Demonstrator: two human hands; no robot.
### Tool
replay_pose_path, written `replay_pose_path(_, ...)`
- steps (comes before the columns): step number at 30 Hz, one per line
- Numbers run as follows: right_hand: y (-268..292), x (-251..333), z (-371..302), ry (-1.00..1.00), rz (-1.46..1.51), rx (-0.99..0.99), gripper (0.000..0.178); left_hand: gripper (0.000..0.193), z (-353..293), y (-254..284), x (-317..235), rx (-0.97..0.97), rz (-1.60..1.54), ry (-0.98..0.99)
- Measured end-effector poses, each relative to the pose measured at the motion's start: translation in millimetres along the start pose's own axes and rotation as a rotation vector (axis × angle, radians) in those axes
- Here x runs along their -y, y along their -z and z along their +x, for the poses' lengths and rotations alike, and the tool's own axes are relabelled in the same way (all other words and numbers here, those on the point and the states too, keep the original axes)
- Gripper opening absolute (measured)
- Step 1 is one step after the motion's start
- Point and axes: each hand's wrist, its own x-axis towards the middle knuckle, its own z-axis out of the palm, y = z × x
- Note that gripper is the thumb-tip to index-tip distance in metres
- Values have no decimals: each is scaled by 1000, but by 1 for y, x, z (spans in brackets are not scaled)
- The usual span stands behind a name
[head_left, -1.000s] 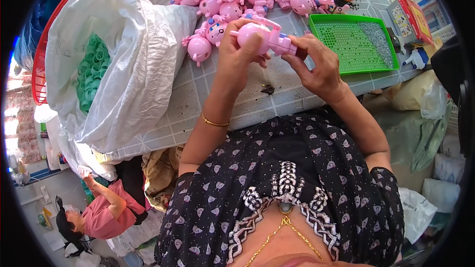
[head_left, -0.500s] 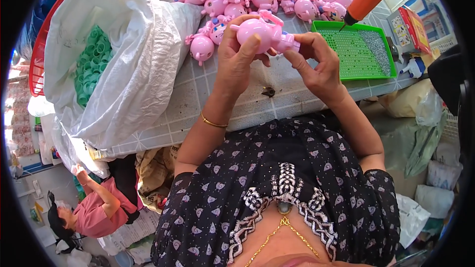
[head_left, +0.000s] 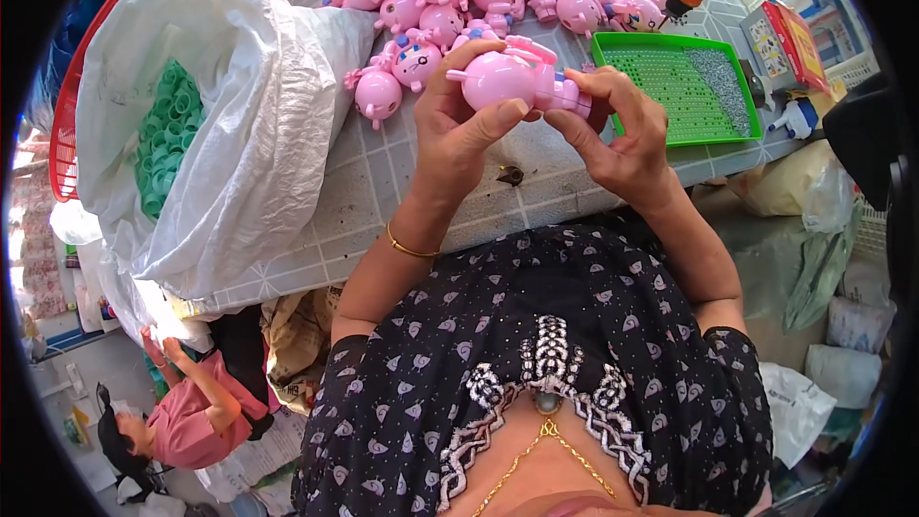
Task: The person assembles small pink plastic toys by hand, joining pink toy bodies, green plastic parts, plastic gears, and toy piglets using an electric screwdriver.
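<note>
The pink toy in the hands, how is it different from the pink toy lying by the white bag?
The held pink toy is lifted off the table, gripped by the left hand and right hand; the loose pink toy lies on the tiled table, untouched. The held one shows a plain side. Both are pink, round-bodied plastic figures.

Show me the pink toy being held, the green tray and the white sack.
pink toy [head_left: 503, 77], head view, on its round body.
green tray [head_left: 670, 86], head view, on its studded floor.
white sack [head_left: 258, 134], head view, on its side.
</note>
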Motion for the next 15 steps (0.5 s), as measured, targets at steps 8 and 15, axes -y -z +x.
replay_pose_path(8,-12,3,3,-164,31,0,28,57,-3,-2,0,-135,-12,25)
replay_pose_path(15,15,-8,24,-830,473,184,32,84,4,6,-7,-178,908,-329)
